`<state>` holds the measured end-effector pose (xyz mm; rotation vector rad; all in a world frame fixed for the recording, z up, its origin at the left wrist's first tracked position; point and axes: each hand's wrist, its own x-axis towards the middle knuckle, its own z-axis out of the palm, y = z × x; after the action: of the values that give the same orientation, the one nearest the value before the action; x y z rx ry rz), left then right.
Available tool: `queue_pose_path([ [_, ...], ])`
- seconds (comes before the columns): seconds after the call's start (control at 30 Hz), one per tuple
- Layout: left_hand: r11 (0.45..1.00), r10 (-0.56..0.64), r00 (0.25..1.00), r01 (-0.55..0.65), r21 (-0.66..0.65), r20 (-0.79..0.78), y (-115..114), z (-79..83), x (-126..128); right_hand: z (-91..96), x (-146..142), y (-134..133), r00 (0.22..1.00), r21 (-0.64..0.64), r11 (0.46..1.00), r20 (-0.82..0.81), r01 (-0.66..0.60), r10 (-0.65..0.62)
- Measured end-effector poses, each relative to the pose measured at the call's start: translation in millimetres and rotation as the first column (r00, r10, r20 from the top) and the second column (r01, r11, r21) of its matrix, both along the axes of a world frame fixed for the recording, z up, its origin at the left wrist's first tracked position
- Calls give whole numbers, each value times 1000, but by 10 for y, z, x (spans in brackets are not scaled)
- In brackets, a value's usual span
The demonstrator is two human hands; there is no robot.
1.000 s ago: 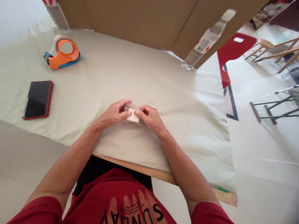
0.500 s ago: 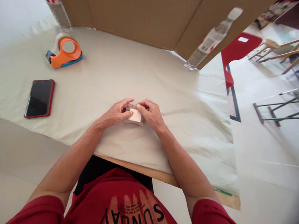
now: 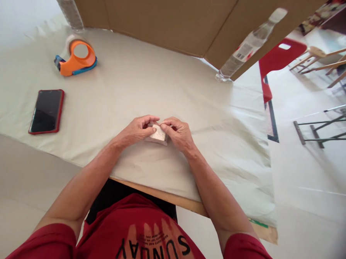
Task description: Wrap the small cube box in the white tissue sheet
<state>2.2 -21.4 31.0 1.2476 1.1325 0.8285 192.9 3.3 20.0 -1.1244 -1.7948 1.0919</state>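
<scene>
A small whitish, finely patterned box [image 3: 158,134] sits low over the cloth between my two hands, with what looks like clear wrapping at its lower edge. My left hand [image 3: 141,129] grips it from the left, thumb pressed on its face and fingers curved behind. On the other side, the thumb and forefinger of my right hand [image 3: 177,132] pinch at its upper right corner. Whether that pinch holds the box or its wrapping is too small to make out. The fingers partly cover the far side of the box.
An orange tape dispenser [image 3: 78,59] and a red-cased phone [image 3: 46,111] lie to the left on the cloth-covered table [image 3: 130,81]. Behind stands a cardboard panel [image 3: 167,21], with one clear bottle [image 3: 251,46] at its right and another bottle [image 3: 71,13] at its left.
My right hand has shifted slightly right, and its fingers pinch closer at the box's corner. My left fingers reach a little farther over the box. The whole view has shifted slightly.
</scene>
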Motion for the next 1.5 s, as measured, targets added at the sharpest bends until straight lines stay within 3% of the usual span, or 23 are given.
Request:
queue_pose_path([
  [0.13, 1000, -5, 1000, 5, 11, -2, -6, 10, 1, 42, 129, -32, 988, 116, 984, 91, -134, 123],
  [0.27, 1000, 3, 1000, -2, 21, -28, -22, 26, 6, 67, 232, -105, 944, 287, 924, 285, -251, 168],
  [0.47, 993, 99, 989, -91, 81, -107, -53, -1, 57, -2, 230, -125, 875, 451, 839, 481, -304, 59],
  [0.7, 972, 171, 965, -133, 191, -197, -71, -29, 90, -39, 195, -156, 856, 532, 791, 516, -303, -19],
  [0.93, 968, 180, 966, -140, 207, -187, -74, -45, 85, -96, 165, -159, 857, 586, 757, 511, -289, -67],
  [1.27, 962, 209, 960, -166, 219, -188, -69, -52, 94, -134, 149, -136, 882, 571, 773, 470, -277, -31],
  [1.5, 965, 209, 961, -173, 199, -179, -65, -86, 90, -148, 174, -159, 985, 482, 870, 172, -103, 21],
])
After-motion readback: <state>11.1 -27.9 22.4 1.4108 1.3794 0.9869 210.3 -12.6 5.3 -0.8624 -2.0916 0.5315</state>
